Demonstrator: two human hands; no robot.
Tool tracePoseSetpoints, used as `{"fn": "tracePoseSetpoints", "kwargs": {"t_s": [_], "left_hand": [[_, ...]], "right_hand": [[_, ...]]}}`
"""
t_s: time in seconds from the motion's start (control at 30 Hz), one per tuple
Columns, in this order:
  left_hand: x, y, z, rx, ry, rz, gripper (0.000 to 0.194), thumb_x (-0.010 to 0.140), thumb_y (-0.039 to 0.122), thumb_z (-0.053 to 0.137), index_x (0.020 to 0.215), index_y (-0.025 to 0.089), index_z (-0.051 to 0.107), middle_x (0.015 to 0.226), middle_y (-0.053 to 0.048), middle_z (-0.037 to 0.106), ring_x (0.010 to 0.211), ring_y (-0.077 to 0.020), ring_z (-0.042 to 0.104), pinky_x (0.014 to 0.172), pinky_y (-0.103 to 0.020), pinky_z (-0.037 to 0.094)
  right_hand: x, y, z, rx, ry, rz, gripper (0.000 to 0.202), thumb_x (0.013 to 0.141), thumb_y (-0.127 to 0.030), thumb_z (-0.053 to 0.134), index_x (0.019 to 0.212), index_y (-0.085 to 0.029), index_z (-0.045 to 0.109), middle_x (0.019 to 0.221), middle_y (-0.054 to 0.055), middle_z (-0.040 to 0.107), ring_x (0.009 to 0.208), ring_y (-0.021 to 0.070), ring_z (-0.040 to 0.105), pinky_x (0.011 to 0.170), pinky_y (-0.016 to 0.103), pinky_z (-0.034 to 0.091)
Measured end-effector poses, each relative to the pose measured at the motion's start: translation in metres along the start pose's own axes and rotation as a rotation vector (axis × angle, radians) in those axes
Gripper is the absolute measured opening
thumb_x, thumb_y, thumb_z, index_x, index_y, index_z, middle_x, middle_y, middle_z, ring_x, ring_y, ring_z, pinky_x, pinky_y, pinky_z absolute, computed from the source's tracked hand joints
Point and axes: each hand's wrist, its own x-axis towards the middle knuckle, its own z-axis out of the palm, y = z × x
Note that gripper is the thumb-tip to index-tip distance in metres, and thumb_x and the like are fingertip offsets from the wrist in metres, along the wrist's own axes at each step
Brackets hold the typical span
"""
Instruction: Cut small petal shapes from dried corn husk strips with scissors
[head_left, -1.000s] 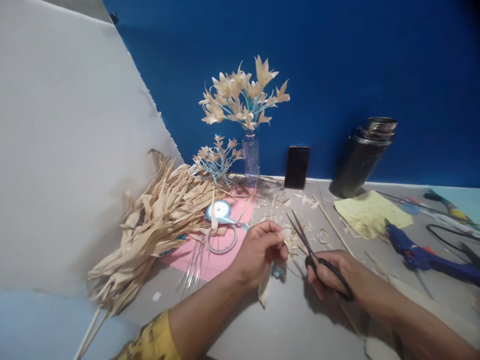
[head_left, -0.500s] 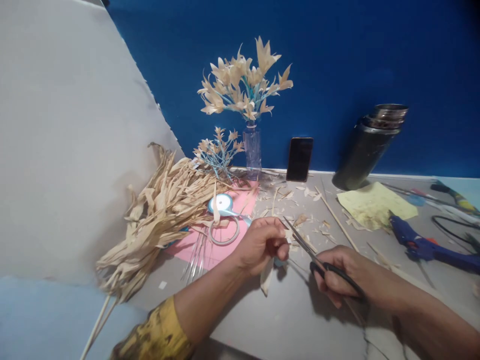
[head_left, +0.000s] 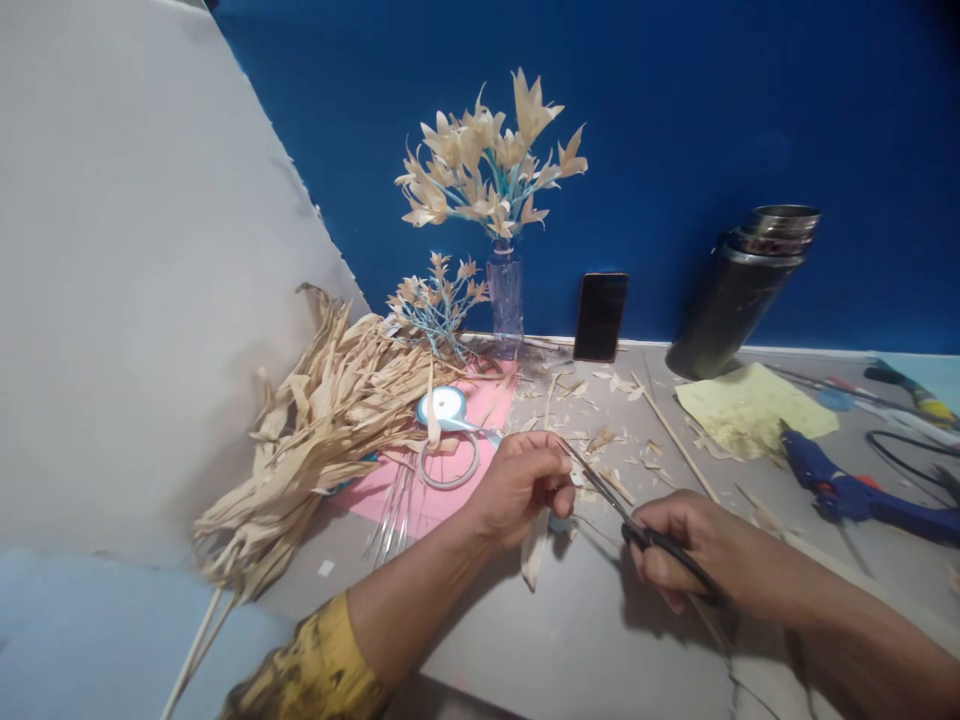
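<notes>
My left hand [head_left: 526, 487] is closed on a pale strip of dried husk [head_left: 534, 552], whose lower end hangs below the palm. Black-handled scissors [head_left: 628, 520] are in my right hand [head_left: 694, 550], their blades closed together and pointing up and left. The blade tips lie beside the fingertips of my left hand; whether they touch the husk is too small to tell. A small blue item [head_left: 559, 523] shows partly behind the left hand.
Dried husks [head_left: 322, 420] lie left, beside pink paper [head_left: 375, 489] with a ribbon roll [head_left: 441, 408]. Behind stand a vase of husk flowers [head_left: 506, 300], a phone [head_left: 600, 317] and a flask [head_left: 731, 300]. A glue gun [head_left: 840, 485] and yellow paper [head_left: 757, 405] lie right.
The scissor blades have come together, and the fingers of my right hand have drawn in with the handles. My left hand has hardly moved.
</notes>
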Motion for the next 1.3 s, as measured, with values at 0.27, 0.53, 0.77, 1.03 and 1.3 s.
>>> {"fn": "tracePoseSetpoints", "kwargs": {"t_s": [0.27, 0.53, 0.77, 1.03, 1.3], "left_hand": [[0.0001, -0.0003, 0.0001, 0.018, 0.008, 0.006, 0.019, 0.062, 0.020, 0.066, 0.057, 0.017, 0.048, 0.045, 0.008, 0.038, 0.037, -0.0081, 0.047, 0.045, -0.022, 0.035], [0.0010, 0.0001, -0.0011, 0.013, 0.009, 0.022, 0.018, 0.065, 0.021, 0.067, 0.060, 0.017, 0.050, 0.047, 0.007, 0.041, 0.039, -0.0092, 0.050, 0.044, -0.022, 0.038], [0.0003, 0.0026, 0.0000, -0.021, 0.023, 0.043, 0.021, 0.067, 0.025, 0.071, 0.069, 0.017, 0.052, 0.051, 0.007, 0.045, 0.043, -0.0099, 0.052, 0.046, -0.022, 0.041], [-0.0003, 0.0060, 0.0002, -0.023, 0.058, 0.067, 0.023, 0.065, 0.023, 0.074, 0.068, 0.016, 0.052, 0.051, 0.006, 0.048, 0.046, -0.0100, 0.055, 0.048, -0.021, 0.041], [-0.0004, 0.0066, 0.0002, 0.032, 0.092, 0.094, 0.023, 0.064, 0.022, 0.075, 0.059, 0.015, 0.053, 0.047, 0.005, 0.047, 0.043, -0.0086, 0.052, 0.048, -0.021, 0.038]], "right_hand": [[0.0001, -0.0043, 0.0017, -0.002, 0.028, 0.025, 0.024, 0.082, -0.028, 0.058, 0.061, -0.018, 0.051, 0.056, -0.001, 0.060, 0.051, 0.0092, 0.040, 0.048, 0.022, 0.028], [0.0007, -0.0089, 0.0009, -0.001, 0.068, 0.051, 0.025, 0.078, -0.031, 0.059, 0.059, -0.019, 0.047, 0.054, -0.002, 0.058, 0.051, 0.0097, 0.040, 0.049, 0.023, 0.029], [0.0004, -0.0096, -0.0006, 0.002, 0.100, 0.038, 0.028, 0.078, -0.037, 0.058, 0.059, -0.019, 0.048, 0.054, -0.002, 0.056, 0.051, 0.0099, 0.040, 0.049, 0.023, 0.029], [-0.0007, -0.0092, -0.0006, 0.005, 0.084, 0.048, 0.029, 0.077, -0.035, 0.060, 0.057, -0.020, 0.046, 0.050, -0.003, 0.052, 0.049, 0.0088, 0.037, 0.047, 0.023, 0.026], [-0.0021, -0.0078, -0.0017, -0.009, 0.087, 0.047, 0.034, 0.077, -0.039, 0.062, 0.056, -0.020, 0.043, 0.050, -0.003, 0.055, 0.049, 0.0094, 0.039, 0.047, 0.023, 0.026]]}}
